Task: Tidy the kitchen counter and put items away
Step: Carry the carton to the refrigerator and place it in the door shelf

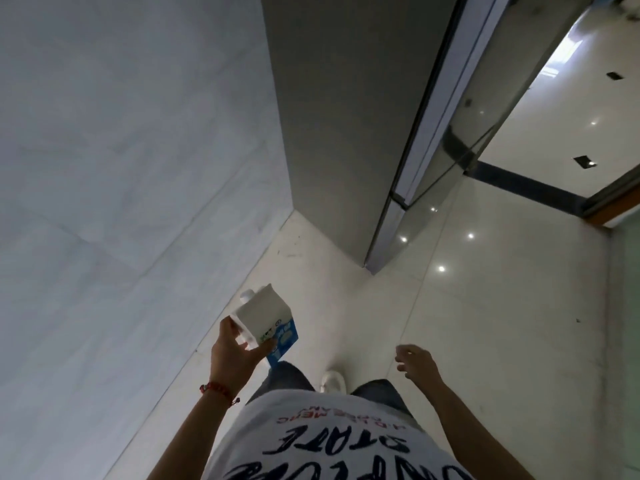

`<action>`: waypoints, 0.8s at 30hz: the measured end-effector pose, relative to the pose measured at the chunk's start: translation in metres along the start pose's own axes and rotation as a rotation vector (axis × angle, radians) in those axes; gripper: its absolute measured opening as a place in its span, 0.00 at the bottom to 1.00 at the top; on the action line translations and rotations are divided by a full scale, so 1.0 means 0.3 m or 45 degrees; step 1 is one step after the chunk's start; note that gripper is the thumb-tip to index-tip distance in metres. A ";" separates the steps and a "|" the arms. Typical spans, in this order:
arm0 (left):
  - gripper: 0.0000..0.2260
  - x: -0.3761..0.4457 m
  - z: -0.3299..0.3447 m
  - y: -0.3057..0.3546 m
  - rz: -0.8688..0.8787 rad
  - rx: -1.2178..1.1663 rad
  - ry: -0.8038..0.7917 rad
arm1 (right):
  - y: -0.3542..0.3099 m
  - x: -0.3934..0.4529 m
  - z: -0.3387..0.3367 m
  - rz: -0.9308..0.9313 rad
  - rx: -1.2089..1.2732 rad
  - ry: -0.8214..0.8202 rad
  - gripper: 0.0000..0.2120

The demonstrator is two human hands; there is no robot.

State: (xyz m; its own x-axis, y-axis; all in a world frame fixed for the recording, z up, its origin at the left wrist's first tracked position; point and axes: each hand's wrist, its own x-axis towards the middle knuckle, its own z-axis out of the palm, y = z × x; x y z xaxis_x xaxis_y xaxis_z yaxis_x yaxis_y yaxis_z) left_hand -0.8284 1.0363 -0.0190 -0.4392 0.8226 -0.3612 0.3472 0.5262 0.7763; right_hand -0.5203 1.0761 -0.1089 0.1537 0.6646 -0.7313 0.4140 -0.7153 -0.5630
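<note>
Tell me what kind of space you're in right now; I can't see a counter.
Probably a tiled indoor passage beside the kitchen, not the counter itself. Glossy floor tiles, a tall grey appliance or cabinet, and a glass door are visible. The left hand carries a milk carton.

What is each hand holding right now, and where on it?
The left hand grips a milk carton around its upper body, near the gabled top. The right hand holds nothing.
</note>
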 end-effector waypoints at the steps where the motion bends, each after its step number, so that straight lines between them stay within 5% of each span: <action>1: 0.29 0.032 0.000 0.024 -0.011 -0.002 0.003 | -0.081 0.033 -0.011 -0.041 0.007 0.011 0.07; 11: 0.29 0.534 0.078 0.347 0.137 0.055 -0.074 | -0.592 0.297 -0.071 -0.292 0.124 0.199 0.14; 16: 0.31 0.806 0.135 0.632 0.327 0.075 -0.200 | -0.905 0.328 -0.228 -0.538 0.425 0.642 0.15; 20: 0.31 0.958 0.179 0.868 0.524 0.076 -0.298 | -1.176 0.308 -0.355 -0.818 0.681 1.151 0.25; 24: 0.30 1.007 0.225 1.013 0.625 0.016 -0.372 | -1.364 0.293 -0.456 -0.988 0.694 1.304 0.34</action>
State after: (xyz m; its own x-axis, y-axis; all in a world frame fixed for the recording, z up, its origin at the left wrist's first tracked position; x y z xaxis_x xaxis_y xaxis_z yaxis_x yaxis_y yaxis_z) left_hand -0.7995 1.4592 0.0729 0.0231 0.9957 -0.0893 0.4635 0.0685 0.8835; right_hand -0.5534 1.4567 0.1098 0.7265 0.6168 0.3030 0.3343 0.0681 -0.9400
